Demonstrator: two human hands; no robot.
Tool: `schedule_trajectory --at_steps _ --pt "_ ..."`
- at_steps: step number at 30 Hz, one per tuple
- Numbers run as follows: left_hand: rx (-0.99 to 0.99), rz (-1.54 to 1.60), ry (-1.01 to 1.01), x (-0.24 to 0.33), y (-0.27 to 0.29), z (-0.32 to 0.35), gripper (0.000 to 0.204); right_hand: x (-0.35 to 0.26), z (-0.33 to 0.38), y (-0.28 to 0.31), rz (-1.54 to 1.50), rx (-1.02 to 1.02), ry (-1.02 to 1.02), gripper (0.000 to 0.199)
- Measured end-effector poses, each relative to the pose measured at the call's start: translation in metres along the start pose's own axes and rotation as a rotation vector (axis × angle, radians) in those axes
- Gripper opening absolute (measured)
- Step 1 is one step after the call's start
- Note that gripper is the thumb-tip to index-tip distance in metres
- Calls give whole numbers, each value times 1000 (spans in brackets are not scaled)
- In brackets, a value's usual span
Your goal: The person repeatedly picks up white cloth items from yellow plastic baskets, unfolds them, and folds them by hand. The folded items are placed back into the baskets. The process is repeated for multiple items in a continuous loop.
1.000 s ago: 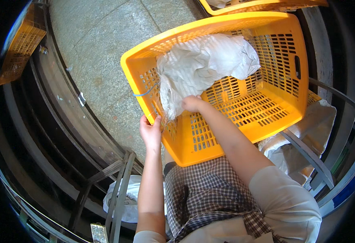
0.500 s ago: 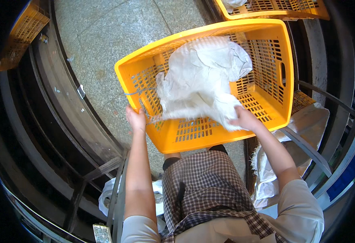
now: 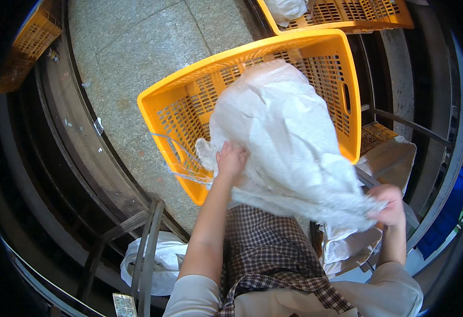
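Note:
A white woven sack point(image 3: 287, 127) is spread out of the yellow perforated crate point(image 3: 189, 87), one end still inside and the other hanging over the near right edge. My right hand point(image 3: 389, 205) is closed on the sack's loose end, beyond the crate's near right corner; the fabric there is blurred by motion. Against the sack's left part, inside the crate's near side, lies my left hand point(image 3: 232, 161) with its fingers apart. Thin pale blue strings point(image 3: 181, 153) run over the crate's left end beside that hand.
Another yellow crate point(image 3: 342, 24) with a white bundle point(image 3: 286, 10) in it stands at the far right. More yellow crates point(image 3: 35, 45) are at the far left. Dark metal rails flank both sides. White sacks point(image 3: 160, 259) lie low on the left, near a metal post point(image 3: 149, 253).
My right hand has pulled the sack's end out to the right and toward me, stretching the sack. My left hand has left the crate's rim and moved onto the sack.

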State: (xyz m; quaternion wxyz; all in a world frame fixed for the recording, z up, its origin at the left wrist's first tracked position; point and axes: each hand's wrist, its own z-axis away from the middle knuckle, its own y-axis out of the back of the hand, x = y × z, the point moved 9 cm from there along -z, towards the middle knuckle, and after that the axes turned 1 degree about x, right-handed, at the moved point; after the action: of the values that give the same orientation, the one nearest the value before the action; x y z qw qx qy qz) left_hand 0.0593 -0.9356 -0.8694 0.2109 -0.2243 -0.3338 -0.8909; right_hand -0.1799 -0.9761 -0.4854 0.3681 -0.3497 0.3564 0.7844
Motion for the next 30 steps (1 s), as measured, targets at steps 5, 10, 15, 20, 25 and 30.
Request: schedule_trajectory --at_steps 5,10,15,20,25,30 --pt "-214 709 88 -12 -3 8 50 51 54 107 -438 900 -28 36" --pt "161 -30 -141 44 22 30 79 34 95 99 -814 823 251 38" --pt "70 257 -6 61 -26 -23 60 -21 115 116 -626 703 422 43" --pt "496 1040 412 -72 15 -19 29 58 41 150 576 640 -303 29" --pt "280 -140 -124 -102 142 69 29 160 -6 181 752 900 -435 24" --pt "694 -490 92 -128 291 93 27 201 -88 232 678 714 -519 36"
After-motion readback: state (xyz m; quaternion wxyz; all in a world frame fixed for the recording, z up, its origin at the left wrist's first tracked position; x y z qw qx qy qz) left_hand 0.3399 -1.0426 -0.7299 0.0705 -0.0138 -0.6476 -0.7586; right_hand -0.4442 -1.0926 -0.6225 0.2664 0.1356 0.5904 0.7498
